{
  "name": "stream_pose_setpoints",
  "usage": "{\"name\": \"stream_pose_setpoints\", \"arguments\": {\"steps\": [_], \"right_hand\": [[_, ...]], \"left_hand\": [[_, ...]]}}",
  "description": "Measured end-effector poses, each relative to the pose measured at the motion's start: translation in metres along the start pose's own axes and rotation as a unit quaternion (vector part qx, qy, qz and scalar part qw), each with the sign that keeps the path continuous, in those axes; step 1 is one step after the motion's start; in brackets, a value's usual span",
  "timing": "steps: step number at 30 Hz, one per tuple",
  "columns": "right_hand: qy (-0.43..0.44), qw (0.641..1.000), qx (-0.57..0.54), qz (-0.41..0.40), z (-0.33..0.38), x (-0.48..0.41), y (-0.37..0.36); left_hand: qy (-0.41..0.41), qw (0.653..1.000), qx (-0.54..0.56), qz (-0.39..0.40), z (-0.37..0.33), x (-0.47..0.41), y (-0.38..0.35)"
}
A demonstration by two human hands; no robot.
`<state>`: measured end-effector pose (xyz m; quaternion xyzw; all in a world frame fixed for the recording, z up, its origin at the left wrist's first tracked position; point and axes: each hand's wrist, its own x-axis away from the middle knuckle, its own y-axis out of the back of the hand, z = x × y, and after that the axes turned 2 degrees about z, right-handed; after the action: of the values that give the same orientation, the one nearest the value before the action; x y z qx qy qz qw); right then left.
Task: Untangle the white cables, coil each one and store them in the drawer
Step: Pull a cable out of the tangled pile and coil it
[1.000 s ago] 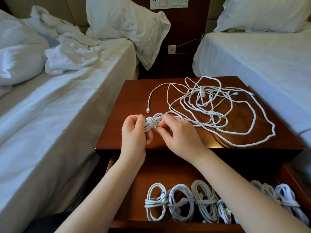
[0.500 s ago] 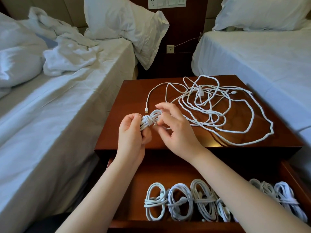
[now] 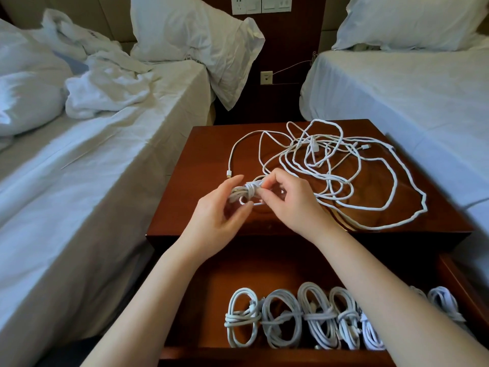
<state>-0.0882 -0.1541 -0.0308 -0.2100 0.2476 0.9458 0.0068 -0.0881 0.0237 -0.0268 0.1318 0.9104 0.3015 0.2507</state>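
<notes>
The room is a bedroom with a rumpled bed (image 3: 105, 168) filling the left of the frame and a made bed (image 3: 397, 88) at the upper right. Between them at centre stands a dark wooden nightstand (image 3: 185, 202). Its drawer (image 3: 211, 282) is pulled open across the bottom of the frame. On the nightstand top, right of centre, a loose tangle of cables (image 3: 352, 165) sprawls with many strands crossing one another. In the drawer a row of finished coils (image 3: 291, 319) lies side by side, each bound round its middle. At mid-frame, over the front of the nightstand, the two hands meet. The left hand (image 3: 217, 218) cradles a small bundle (image 3: 244, 193) between thumb and loosely spread fingers, though blur hides the exact grip. The right hand (image 3: 291, 205) pinches the bundle's wrapped end between thumb and fingertips. A free plug (image 3: 229, 172) lies on the wood just above the left hand. The step in hand looks like finishing this bundle's binding, with the last turn being tucked so that it holds. The next move probably calls for securing that end firmly and then lowering the bundle into a gap in the drawer's row. After that, one strand has to be teased out of the tangle without tightening its knots.
</notes>
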Motion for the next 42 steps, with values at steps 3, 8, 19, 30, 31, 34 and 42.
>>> {"name": "stream_pose_setpoints", "arguments": {"steps": [3, 8, 19, 30, 31, 34, 42], "right_hand": [[-0.054, 0.997, -0.049, 0.041, 0.004, 0.000, 0.006], [-0.116, 0.985, -0.094, 0.089, 0.003, -0.002, 0.009], [-0.125, 0.974, -0.016, 0.189, -0.001, -0.004, 0.023], [-0.081, 0.987, 0.025, 0.135, -0.001, 0.000, 0.009], [-0.078, 0.988, 0.027, 0.130, -0.001, 0.001, 0.008], [-0.068, 0.991, 0.034, 0.114, 0.001, 0.002, 0.005], [-0.105, 0.977, -0.006, 0.183, -0.004, 0.001, 0.008]], "left_hand": [[-0.029, 0.999, -0.008, -0.030, -0.001, -0.004, -0.002], [-0.022, 0.998, -0.019, -0.059, 0.003, -0.005, 0.000], [0.010, 0.999, -0.045, 0.023, 0.017, -0.007, 0.002], [0.011, 0.993, -0.033, 0.113, 0.011, -0.007, 0.006], [0.006, 0.993, -0.038, 0.115, 0.011, -0.007, 0.006], [-0.001, 0.992, -0.047, 0.121, 0.012, -0.008, 0.007], [0.021, 0.994, -0.047, 0.094, 0.013, -0.005, 0.003]]}}
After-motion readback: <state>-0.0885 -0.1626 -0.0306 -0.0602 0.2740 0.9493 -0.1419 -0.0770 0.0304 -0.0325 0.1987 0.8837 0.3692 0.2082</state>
